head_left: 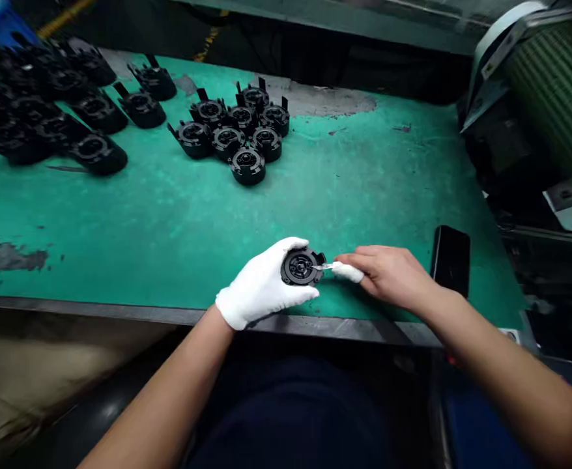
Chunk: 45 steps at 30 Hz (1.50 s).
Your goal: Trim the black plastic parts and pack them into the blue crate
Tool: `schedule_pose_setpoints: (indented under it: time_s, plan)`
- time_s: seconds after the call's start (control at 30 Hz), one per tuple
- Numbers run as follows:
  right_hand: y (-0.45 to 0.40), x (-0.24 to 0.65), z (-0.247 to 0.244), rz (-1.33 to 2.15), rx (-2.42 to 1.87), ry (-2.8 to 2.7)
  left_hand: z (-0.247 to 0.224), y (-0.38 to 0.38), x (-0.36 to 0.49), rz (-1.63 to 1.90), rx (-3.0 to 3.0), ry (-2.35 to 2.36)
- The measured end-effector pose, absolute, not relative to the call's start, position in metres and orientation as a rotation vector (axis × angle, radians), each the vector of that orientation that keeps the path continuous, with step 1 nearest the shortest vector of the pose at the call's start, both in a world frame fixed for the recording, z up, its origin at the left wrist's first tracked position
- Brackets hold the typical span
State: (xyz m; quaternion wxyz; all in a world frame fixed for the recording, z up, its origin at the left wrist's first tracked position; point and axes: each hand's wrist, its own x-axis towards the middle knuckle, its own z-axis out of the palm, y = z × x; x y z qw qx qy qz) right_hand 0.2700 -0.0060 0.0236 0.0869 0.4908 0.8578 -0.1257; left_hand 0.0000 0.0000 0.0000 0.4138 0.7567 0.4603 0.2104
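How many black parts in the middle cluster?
8, front to back: front part, three second-row parts, three third-row parts, rear part.

Green worktop (378, 189), grey worn patches (7, 257) — black round parts (247, 168) grouped far left and centre — phone (451, 260) at right.

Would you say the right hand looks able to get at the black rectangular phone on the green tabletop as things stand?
Probably yes: the right hand is near the phone and nothing visibly lies on it, though the hand holds a thin pale tool.
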Motion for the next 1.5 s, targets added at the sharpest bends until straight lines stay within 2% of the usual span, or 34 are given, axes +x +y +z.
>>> schedule_pose_setpoints:
  time_s: [0.17, 0.27, 0.4, 0.8, 1.2, 1.5]
  plan:
    - [-0.013, 0.284, 0.03, -0.659, 1.532, 2.627, -0.005, -0.009, 0.004, 0.598, 1.878, 1.213]
    - [-0.037, 0.276, 0.028, -0.893, 1.679, 2.514, -0.013, -0.025, 0.016, 0.765, 1.856, 1.349]
    - [-0.067, 0.257, 0.021, -1.023, 1.752, 2.46, -0.021, -0.042, 0.029, 0.92, 1.808, 1.5]
    - [-0.069, 0.249, 0.02, -0.983, 1.726, 2.46, -0.02, -0.041, 0.028, 0.928, 1.866, 1.468]
    - [-0.054, 0.249, 0.026, -1.089, 1.481, 2.473, -0.013, -0.035, 0.025, 0.846, 1.92, 1.408]
    - [-0.058, 0.247, 0.024, -1.05, 1.528, 2.47, -0.013, -0.033, 0.023, 0.798, 1.874, 1.389]
